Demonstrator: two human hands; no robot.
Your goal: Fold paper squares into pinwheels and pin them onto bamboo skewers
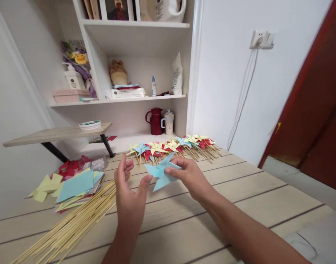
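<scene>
While right hand (188,174) pinches blue pinwheel (161,174) | long axis upper-right to lower-left | left hand (129,183) open, thumb touching.

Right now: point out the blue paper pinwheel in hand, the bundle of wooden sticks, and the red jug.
blue paper pinwheel (161,175), head view, centre of the folded blades
bundle of wooden sticks (74,223), head view, middle of the pile
red jug (156,123), head view, on its body

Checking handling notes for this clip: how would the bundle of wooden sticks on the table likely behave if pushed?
The wooden sticks look thin, round and loose, so they would probably roll and scatter. Being slender, they are likely light and may snap if bent.
</scene>
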